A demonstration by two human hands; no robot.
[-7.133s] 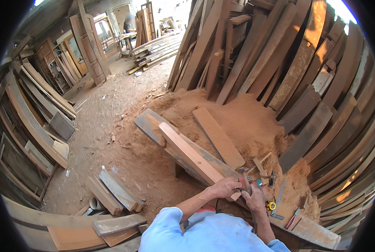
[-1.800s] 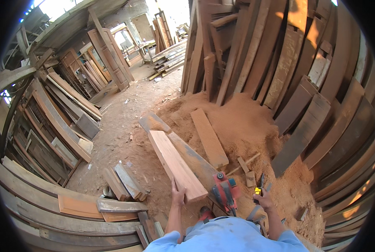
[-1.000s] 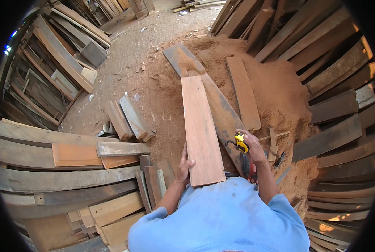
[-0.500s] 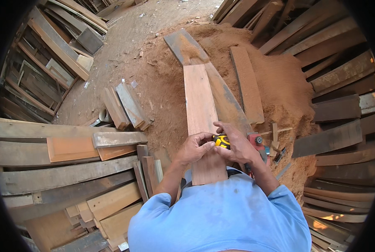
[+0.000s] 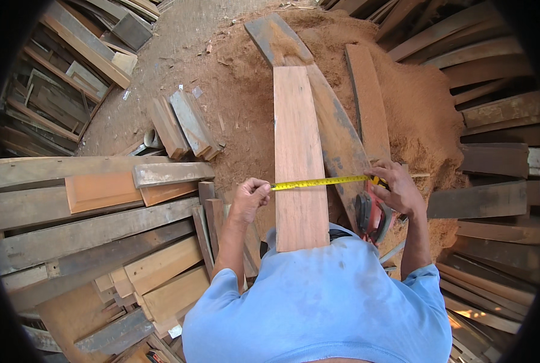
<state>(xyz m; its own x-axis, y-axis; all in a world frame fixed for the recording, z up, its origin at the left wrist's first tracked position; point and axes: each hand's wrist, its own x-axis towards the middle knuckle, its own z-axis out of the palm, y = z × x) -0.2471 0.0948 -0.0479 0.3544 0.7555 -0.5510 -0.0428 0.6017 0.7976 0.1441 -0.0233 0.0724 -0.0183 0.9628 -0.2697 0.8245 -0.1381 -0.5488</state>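
The shirt (image 5: 318, 296) is light blue, with short, loose sleeves (image 5: 426, 284), a rounded neckband (image 5: 330, 351) and a few dark smudges (image 5: 342, 264).

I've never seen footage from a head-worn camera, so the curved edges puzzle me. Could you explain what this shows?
There's no robot here: someone in a light-blue shirt works bare-handed. The view comes from the left of two fisheye cameras worn on the head, looking down; that lens bends straight edges near the rim. The left hand pinches the end of a flat yellow measuring tape; the right hand holds its black-and-yellow case. The tape spans a pinkish-brown wooden board, whose far end overlaps a longer grey-brown wooden plank dusted with sawdust. A red-and-black power tool shows below the right hand.
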